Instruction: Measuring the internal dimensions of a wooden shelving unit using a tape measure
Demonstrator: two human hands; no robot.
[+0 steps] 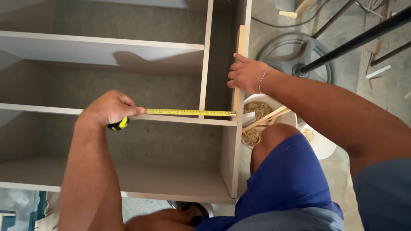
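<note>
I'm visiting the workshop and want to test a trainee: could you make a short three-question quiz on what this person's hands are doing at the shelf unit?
1. True or false: the left hand holds the tape measure.
2. Where does the yellow tape blade end? A) at the side panel B) at the bucket
3. What does the right hand rest on?

Key: 1 true. 2 A. 3 The top edge of the side panel.

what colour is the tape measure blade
Yellow with dark markings; the tape measure blade shows best in the head view.
</note>
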